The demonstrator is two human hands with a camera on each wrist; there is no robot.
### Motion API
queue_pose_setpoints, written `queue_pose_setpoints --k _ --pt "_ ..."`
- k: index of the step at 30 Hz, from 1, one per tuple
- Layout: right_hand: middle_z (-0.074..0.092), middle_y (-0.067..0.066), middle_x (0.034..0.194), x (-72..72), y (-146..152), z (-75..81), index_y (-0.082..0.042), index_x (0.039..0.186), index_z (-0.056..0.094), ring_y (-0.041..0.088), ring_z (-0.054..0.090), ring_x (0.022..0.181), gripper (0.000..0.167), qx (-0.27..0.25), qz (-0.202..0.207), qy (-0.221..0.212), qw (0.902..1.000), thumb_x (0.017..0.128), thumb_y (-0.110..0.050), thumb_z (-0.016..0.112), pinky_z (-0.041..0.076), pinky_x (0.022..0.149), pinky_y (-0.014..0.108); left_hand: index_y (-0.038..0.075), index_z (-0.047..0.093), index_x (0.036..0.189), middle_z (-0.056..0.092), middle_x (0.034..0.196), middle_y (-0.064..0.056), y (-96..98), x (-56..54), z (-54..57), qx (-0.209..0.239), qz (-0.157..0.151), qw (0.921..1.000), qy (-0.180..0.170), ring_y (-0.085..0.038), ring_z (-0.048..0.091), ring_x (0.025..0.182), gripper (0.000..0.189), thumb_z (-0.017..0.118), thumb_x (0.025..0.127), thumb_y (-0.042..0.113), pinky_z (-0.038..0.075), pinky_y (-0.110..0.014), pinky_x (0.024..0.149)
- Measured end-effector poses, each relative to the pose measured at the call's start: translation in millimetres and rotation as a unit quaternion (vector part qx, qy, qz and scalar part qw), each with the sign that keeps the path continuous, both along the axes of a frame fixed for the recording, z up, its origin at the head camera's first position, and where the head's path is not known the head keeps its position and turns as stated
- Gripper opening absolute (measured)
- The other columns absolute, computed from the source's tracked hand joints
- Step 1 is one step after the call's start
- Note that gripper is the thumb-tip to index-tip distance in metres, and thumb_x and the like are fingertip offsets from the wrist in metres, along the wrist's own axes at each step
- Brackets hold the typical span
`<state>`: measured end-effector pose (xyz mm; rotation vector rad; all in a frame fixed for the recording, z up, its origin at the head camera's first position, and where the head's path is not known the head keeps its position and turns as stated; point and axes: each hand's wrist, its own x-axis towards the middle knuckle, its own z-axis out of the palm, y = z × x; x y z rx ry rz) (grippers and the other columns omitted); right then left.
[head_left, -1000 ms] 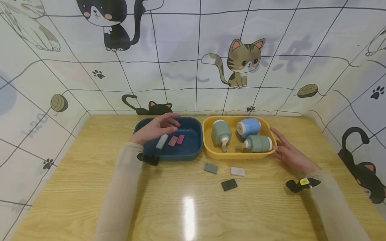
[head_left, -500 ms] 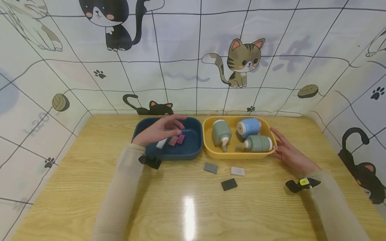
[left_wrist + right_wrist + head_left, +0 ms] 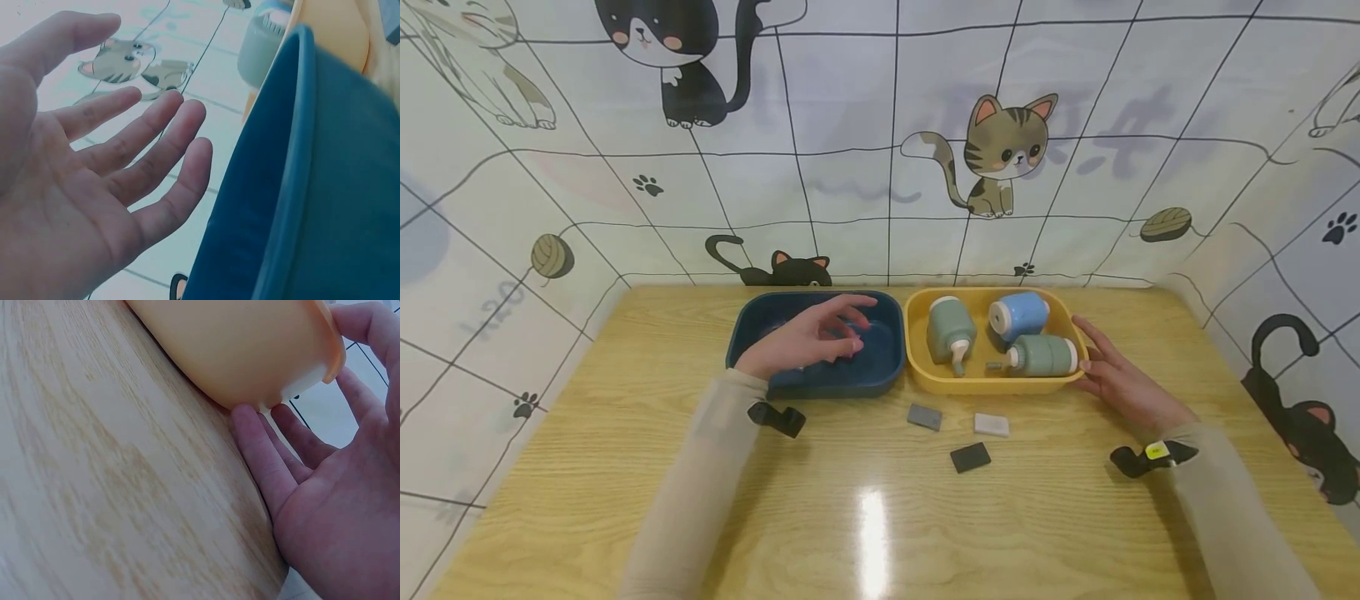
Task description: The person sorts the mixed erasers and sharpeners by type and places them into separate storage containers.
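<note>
My left hand (image 3: pixel 808 335) hovers over the dark blue bin (image 3: pixel 883 379), palm down. In the left wrist view its fingers (image 3: pixel 150 169) are spread, loosely bent and hold nothing, beside the bin's rim (image 3: pixel 303 100). A magenta block (image 3: pixel 848 354) shows just under the thumb; the hand hides most of the other small blocks inside. At the right end of the yellow bin (image 3: pixel 940 385) my right hand (image 3: pixel 1123 383) touches the outer wall with extended fingers (image 3: pixel 259 440), the thumb up at the rim. Two grey-green nozzle bottles (image 3: pixel 951 329) (image 3: pixel 1043 357) lie in that bin, with a blue cylinder (image 3: pixel 1024 316).
On the wooden table (image 3: pixel 760 517), in front of the yellow bin, lie a grey block (image 3: pixel 924 417), a white block (image 3: pixel 991 425) and a black block (image 3: pixel 971 457). The two bins stand side by side against a cat-print backdrop (image 3: pixel 842 192).
My left hand has moved rightward and slightly lower over the blue bin, now covering the small blocks that showed before. My right hand stays at the yellow bin.
</note>
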<state>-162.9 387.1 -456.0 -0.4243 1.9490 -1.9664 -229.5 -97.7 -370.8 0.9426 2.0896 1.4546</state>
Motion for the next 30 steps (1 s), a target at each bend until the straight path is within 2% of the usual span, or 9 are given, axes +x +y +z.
queue_pose_setpoints --k 4,8,14,21,25,30 --pt "-0.019 0.023 0.150 -0.2 0 0.2 -0.030 0.156 -0.001 -0.001 0.047 0.119 0.067 -0.005 0.002 0.000 1.0000 0.105 -0.006 0.035 0.043 0.094 0.022 0.012 0.041 0.144 0.054 0.121 -0.017 8.6 4.8 -0.4 0.012 -0.028 0.9988 0.038 -0.023 0.062 0.094 0.055 0.062 0.094 0.005 0.051 -0.038 0.078" --pt "-0.015 0.022 0.150 -1.5 1 -0.3 -0.029 0.156 -0.001 0.000 0.047 0.120 0.066 -0.011 0.005 0.005 0.9999 0.106 -0.006 0.034 0.042 0.095 0.022 0.010 0.043 0.143 0.055 0.120 -0.020 16.8 10.0 -1.2 0.009 -0.044 0.9974 0.057 -0.021 0.062 0.092 0.054 0.063 0.093 0.005 0.050 -0.039 0.083" --pt "-0.010 0.025 0.148 -2.6 2 -0.7 -0.030 0.156 -0.001 0.000 0.049 0.118 0.066 -0.003 0.001 0.004 1.0000 0.106 -0.006 0.034 0.043 0.094 0.023 0.007 0.043 0.142 0.056 0.119 -0.016 29.4 19.9 -1.4 -0.008 -0.065 0.9952 0.072 -0.018 0.061 0.094 0.053 0.063 0.093 0.006 0.050 -0.037 0.084" --pt "-0.017 0.024 0.151 -1.4 2 1.7 -0.031 0.156 -0.001 -0.001 0.047 0.120 0.066 0.013 -0.001 0.001 0.9999 0.106 -0.007 0.035 0.043 0.094 0.021 0.008 0.046 0.138 0.057 0.113 -0.004 43.9 30.7 -3.1 -0.028 -0.088 0.9911 0.096 -0.013 0.061 0.094 0.052 0.066 0.091 0.005 0.051 -0.031 0.082" --pt "-0.020 0.024 0.150 -0.2 0 1.7 -0.029 0.156 -0.002 -0.002 0.045 0.120 0.067 -0.002 0.007 0.004 1.0000 0.105 -0.005 0.033 0.043 0.094 0.021 0.005 0.046 0.138 0.057 0.110 -0.005 50.8 35.7 -6.9 -0.030 -0.105 0.9895 0.094 -0.014 0.060 0.092 0.052 0.066 0.090 0.003 0.051 -0.030 0.082" --pt "-0.019 0.023 0.148 0.1 -1 0.7 -0.028 0.156 -0.002 -0.002 0.046 0.120 0.066 -0.020 0.016 0.012 0.9996 0.105 -0.003 0.031 0.043 0.094 0.022 0.008 0.048 0.136 0.058 0.109 -0.003 55.5 39.8 -10.6 -0.038 -0.109 0.9887 0.096 -0.014 0.059 0.090 0.049 0.065 0.090 0.006 0.051 -0.029 0.082"
